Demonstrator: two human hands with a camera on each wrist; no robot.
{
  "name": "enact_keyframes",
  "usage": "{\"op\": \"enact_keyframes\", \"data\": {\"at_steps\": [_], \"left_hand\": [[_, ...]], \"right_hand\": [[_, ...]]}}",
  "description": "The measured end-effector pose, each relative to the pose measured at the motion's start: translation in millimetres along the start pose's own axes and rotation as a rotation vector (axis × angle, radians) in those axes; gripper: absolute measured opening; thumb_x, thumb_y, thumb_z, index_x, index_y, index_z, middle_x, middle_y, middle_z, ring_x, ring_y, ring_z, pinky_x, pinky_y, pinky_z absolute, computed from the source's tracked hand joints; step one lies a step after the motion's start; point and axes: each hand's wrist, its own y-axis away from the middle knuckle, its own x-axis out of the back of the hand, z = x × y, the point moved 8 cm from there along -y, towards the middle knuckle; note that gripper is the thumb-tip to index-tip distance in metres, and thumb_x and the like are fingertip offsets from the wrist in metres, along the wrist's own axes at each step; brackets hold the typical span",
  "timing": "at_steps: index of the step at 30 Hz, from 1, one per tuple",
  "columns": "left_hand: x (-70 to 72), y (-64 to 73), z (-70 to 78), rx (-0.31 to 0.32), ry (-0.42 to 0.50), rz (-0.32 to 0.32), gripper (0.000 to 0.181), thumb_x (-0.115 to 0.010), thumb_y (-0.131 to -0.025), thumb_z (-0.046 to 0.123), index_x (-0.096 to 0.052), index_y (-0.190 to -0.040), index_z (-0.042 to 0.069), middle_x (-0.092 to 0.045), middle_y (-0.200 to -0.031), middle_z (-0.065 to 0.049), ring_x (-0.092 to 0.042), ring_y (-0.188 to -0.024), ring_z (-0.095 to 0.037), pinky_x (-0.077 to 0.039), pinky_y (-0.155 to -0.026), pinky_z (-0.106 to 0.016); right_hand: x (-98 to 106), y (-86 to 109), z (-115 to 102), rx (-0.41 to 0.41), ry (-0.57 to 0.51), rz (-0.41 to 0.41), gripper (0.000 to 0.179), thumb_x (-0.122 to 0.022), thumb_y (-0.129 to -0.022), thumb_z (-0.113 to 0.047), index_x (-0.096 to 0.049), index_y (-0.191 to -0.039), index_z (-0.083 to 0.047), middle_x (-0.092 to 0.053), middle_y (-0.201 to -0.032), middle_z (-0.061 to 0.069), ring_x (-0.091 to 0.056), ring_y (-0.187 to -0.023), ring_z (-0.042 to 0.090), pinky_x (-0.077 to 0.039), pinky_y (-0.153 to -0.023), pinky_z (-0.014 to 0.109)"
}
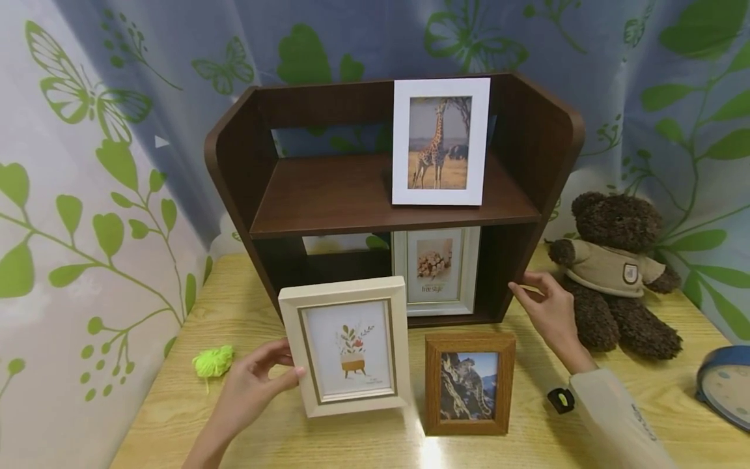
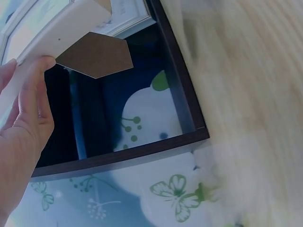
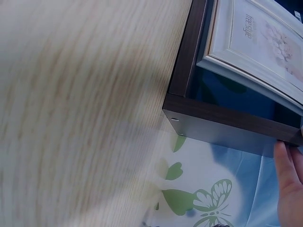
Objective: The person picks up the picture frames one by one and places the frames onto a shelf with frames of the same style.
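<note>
My left hand [image 1: 252,384] pinches the left edge of a cream photo frame [image 1: 295,352] with a potted-flower print, held upright in front of the shelf's lower level. In the left wrist view, the brown stand flap [image 2: 97,54] sticks out behind this frame. At the dark brown wooden shelf [image 1: 521,273], my right hand [image 1: 547,312] grips the front edge of the right side panel, fingers along its outer face. A silver-white frame [image 1: 436,306] stands in the lower level, on the right. Above it, a white giraffe frame [image 1: 439,198] stands on the upper board.
A brown wooden frame with a leopard picture [image 1: 433,384] stands on the table [image 1: 176,404] in front of the shelf. Green yarn [image 1: 213,362] lies at the left. On the right are a teddy bear [image 1: 615,267], a small black item [image 1: 560,400] and a blue clock [image 1: 726,384].
</note>
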Motion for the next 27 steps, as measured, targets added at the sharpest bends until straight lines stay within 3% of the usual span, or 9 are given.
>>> {"op": "enact_keyframes", "data": {"at_steps": [11,21,27], "left_hand": [[8.7,-12.0,15.9,-0.018,0.074,-0.012,0.037,-0.07,-0.076,-0.012,-0.056,-0.11,-0.018,-0.066,-0.091,0.009,-0.061,-0.085,-0.004,-0.057,-0.069,-0.022],[10.9,-23.3,9.1,-0.02,0.061,-0.022,0.039,-0.07,-0.078,-0.01,-0.056,-0.114,-0.016,-0.065,-0.09,0.007,-0.061,-0.085,-0.005,-0.058,-0.067,-0.024],[12.1,-29.8,0.0,0.023,0.034,-0.012,0.039,-0.071,-0.08,-0.007,-0.056,-0.116,-0.014,-0.064,-0.09,0.006,-0.061,-0.086,-0.005,-0.057,-0.069,-0.023]], "right_hand": [[0,0.3,-1,-0.001,0.0,0.013,0.024,-0.069,-0.086,-0.006,-0.062,-0.106,0.006,-0.062,-0.105,0.019,-0.051,-0.08,-0.023,-0.045,-0.068,0.001],[0,-0.2,-2,-0.003,0.001,0.011,0.024,-0.068,-0.087,-0.007,-0.062,-0.106,0.007,-0.063,-0.105,0.021,-0.052,-0.08,-0.022,-0.046,-0.069,0.001],[0,-0.3,-1,-0.005,0.004,0.006,0.024,-0.068,-0.088,-0.008,-0.061,-0.107,0.007,-0.063,-0.105,0.021,-0.053,-0.08,-0.022,-0.046,-0.069,0.002]]}}
